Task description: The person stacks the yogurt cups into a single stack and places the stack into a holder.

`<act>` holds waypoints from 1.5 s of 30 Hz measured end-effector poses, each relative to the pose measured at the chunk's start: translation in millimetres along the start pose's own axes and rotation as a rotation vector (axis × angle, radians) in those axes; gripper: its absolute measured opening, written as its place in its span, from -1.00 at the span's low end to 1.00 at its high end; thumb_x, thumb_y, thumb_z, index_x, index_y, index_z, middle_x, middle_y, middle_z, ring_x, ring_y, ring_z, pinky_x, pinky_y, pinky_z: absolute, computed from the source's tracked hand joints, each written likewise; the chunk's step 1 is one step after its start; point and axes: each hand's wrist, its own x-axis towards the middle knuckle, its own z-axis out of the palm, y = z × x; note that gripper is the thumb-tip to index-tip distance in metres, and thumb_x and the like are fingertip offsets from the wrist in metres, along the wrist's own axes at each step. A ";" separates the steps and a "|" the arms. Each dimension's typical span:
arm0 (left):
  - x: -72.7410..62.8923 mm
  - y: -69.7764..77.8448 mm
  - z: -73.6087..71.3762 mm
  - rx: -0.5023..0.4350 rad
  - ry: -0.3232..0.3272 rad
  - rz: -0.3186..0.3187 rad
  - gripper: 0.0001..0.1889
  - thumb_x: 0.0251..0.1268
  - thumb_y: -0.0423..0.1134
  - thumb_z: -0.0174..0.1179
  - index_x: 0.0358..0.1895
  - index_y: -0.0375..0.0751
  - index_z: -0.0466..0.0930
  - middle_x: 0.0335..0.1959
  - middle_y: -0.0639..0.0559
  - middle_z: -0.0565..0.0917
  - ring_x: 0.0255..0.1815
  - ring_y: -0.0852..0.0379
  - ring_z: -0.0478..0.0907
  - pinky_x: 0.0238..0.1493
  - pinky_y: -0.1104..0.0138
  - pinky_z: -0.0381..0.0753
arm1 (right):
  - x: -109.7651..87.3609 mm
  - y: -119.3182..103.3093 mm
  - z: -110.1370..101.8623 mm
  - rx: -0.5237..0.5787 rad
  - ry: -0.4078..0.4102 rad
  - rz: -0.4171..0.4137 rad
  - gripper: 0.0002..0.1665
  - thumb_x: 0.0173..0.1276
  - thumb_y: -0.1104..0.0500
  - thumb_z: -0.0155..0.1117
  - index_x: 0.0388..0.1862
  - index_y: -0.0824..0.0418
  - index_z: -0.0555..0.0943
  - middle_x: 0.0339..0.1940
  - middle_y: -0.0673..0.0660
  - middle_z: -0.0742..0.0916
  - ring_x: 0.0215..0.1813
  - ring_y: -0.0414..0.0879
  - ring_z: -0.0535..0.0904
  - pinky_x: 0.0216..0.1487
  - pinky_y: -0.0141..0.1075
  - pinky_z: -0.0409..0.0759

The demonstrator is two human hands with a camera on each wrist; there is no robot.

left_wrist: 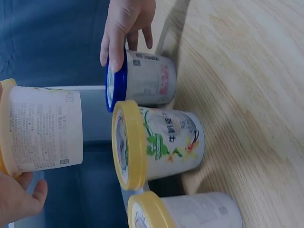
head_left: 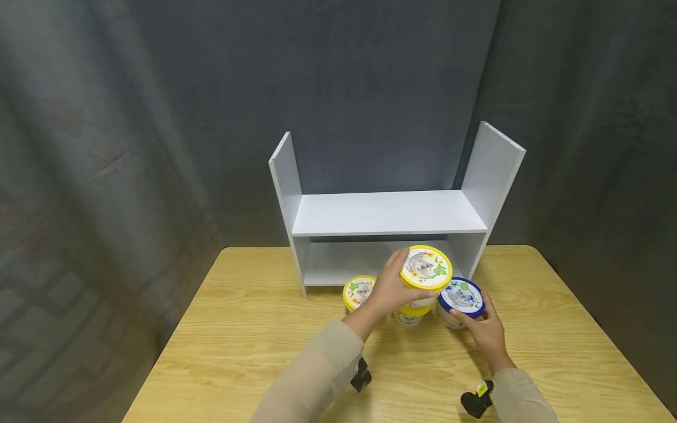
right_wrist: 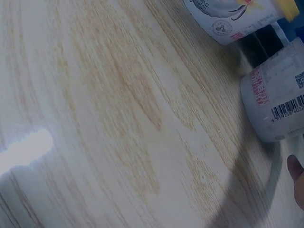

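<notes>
- Nearby, the right hand [head_left: 485,333] grips the blue-lidded tub [head_left: 461,295] by its rim, thumb and fingers spread around the lid; that tub stands upright on the wooden table [head_left: 227,352].
- Left hand [head_left: 390,288]: thumb and fingers curl round a raised yellow-lidded tub [head_left: 425,267], held clear of the table.
- Below it stands a second yellow-lidded tub [head_left: 409,319], with a third [head_left: 358,292] to its left.
- Behind them, a white shelf [head_left: 391,212].
- Farthest, a dark grey curtain [head_left: 370,94].
</notes>
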 end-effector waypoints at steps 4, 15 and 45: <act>4.8 3.8 8.1 0.000 -0.005 -0.002 0.05 -0.36 0.08 0.39 0.32 0.02 -0.01 0.29 0.17 0.08 0.22 0.12 0.13 0.13 0.20 0.23 | -12.0 -20.0 -2.4 0.004 -0.030 0.015 0.21 -0.09 -0.08 0.37 0.37 -0.04 -0.23 0.32 0.33 0.04 0.28 0.24 -0.05 0.18 0.07 0.06; 16.6 10.1 37.3 -0.017 -0.038 0.013 0.04 -0.37 0.09 0.39 0.31 0.01 -0.01 0.28 0.17 0.09 0.21 0.15 0.14 0.12 0.29 0.24 | 5.4 13.1 -3.7 -0.018 -0.021 -0.079 0.16 -0.13 -0.22 0.32 0.36 -0.16 -0.15 0.27 0.29 0.20 0.21 0.23 0.11 0.07 0.07 0.23; 37.9 19.9 79.0 -0.023 -0.100 -0.034 0.08 -0.41 0.04 0.42 0.32 -0.04 -0.02 0.28 0.12 0.10 0.21 0.16 0.13 0.12 0.37 0.20 | -9.3 -9.0 -5.3 -0.008 -0.065 -0.024 0.11 -0.02 -0.13 0.29 0.32 -0.28 -0.24 0.25 0.37 0.18 0.21 0.27 0.09 0.07 0.03 0.26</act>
